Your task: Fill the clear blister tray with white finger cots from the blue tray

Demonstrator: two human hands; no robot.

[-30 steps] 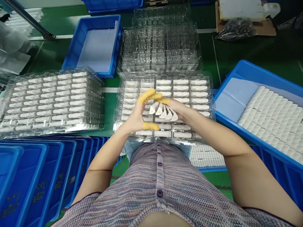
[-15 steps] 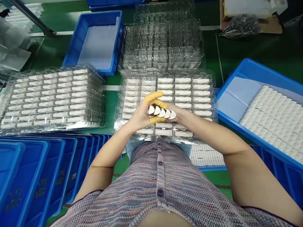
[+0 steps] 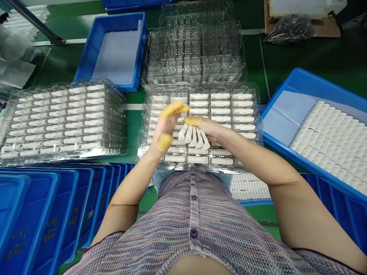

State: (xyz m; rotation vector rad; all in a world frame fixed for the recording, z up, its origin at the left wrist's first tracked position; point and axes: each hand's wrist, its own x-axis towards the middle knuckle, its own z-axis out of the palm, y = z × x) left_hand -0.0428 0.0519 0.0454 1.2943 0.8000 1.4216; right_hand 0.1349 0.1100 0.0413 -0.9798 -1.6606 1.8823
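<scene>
While the right hand grips a fan of five white pieces above the middle of the front tray, their broad ends point down the view, toward the wearer's body. Long axes run roughly near-to-far, splayed: leftmost leans left, rightmost leans right, narrow ends gathered at the yellow finger covers.

Right hand comes in from the right, forearm slanting across the tray, hand clamped on the narrow ends; the digits behind the fan are hidden. Left hand sits just left of the fan, slightly blurred, thumb and fingers well apart in a C shape, fingers forward, thumb nearer the body, nothing gripped. Its tips wear yellow covers too.

Front tray is transparent plastic, five columns, with white pieces lying crosswise in its slots. Beyond it stand more transparent trays, stacked. Left of it, a tray stack with white pieces in rows. Right: blue bin, pale sheet inside, plus tight rows of white parts. Upper left: another blue bin with a pale liner. Lower left: row of blue crates, tilted against each other. Below the front tray's right side: a low blue container holding white items.
</scene>
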